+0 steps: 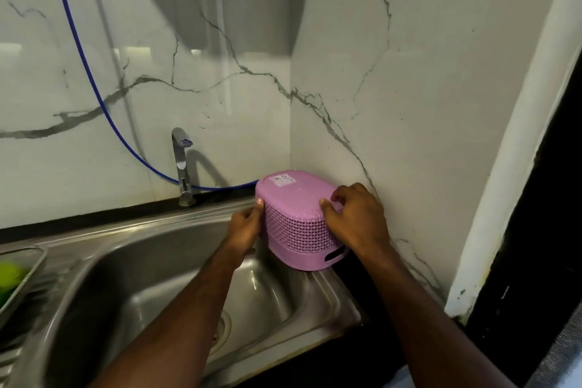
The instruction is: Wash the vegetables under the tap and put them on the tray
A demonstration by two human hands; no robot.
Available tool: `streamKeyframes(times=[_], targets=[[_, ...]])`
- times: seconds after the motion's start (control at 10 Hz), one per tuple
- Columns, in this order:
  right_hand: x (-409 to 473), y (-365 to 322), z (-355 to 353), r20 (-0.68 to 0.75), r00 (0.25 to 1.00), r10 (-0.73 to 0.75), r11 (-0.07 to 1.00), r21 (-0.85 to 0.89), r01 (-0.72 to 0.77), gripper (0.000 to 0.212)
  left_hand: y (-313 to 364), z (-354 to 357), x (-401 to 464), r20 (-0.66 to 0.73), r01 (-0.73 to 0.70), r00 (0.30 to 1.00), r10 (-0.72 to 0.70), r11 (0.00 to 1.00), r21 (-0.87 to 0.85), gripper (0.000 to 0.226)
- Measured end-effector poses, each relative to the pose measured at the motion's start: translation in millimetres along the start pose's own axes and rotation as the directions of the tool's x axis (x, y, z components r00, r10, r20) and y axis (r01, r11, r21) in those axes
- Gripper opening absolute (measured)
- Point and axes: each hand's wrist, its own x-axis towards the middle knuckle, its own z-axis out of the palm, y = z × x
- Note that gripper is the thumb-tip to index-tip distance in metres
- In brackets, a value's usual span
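From the head camera, a pink basket [297, 220] sits upside down at the back right corner of the steel sink [151, 277], its flat base facing up and its open rim down on the sink's edge, close to the marble wall [409, 88]. A white sticker [282, 179] is on the upturned base. The side wall of the basket is a lattice of small holes, with a plain band and a slot handle near the rim.

The left hand [244, 228] grasps the basket's left side, thumb up against the lattice and fingers curled round behind it. The right hand [356, 219] lies over the right end of the basket, its fingers bent over the top edge and gripping it. Both forearms reach in from the bottom of the view across the sink bowl.

The tap [182, 164] stands behind the sink to the left of the basket, with no water running from it. A blue hose [78, 50] drops down the wall and runs along behind the tap toward the basket.

At the far left edge, a metal tray [22, 274] rests on the draining board, and something green [9, 277], blurred, lies in it; I cannot tell which vegetable it is.
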Motion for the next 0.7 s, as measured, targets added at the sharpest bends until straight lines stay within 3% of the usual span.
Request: streamKeyframes(times=[0.1,0.2,0.3,0.4,0.5,0.7], targets=[[-2,-4,-6,-0.053,0.999,0.011,0.999,-0.031,-0.013,0.032,4,-1,-3,0.117,0.002,0.993,-0.013,0.996,0.087,0.046],[-2,-2,-14,-0.078,0.996,0.04,0.999,-0.025,-0.042,0.023,9,0,-4,0.158,0.01,0.987,-0.034,0.988,0.155,0.065],[-2,-3,-17,-0.079,0.996,0.045,0.999,-0.02,-0.047,0.018,13,-5,-9,0.185,0.017,0.981,-0.063,0.971,0.24,0.067],[1,-10,-15,-0.088,0.995,0.046,0.999,-0.012,-0.047,0.018,13,-8,-8,0.127,0.006,0.991,-0.046,0.955,0.296,0.065],[6,-18,-10,-0.098,0.995,0.035,0.999,-0.032,-0.039,0.019,17,-6,-6,0.025,-0.069,0.998,0.065,0.955,0.29,0.052],[20,-35,-4,-0.082,0.996,0.019,0.998,-0.061,-0.024,0.022,21,-9,-3,-0.002,-0.116,0.992,0.124,0.937,0.331,0.05]])
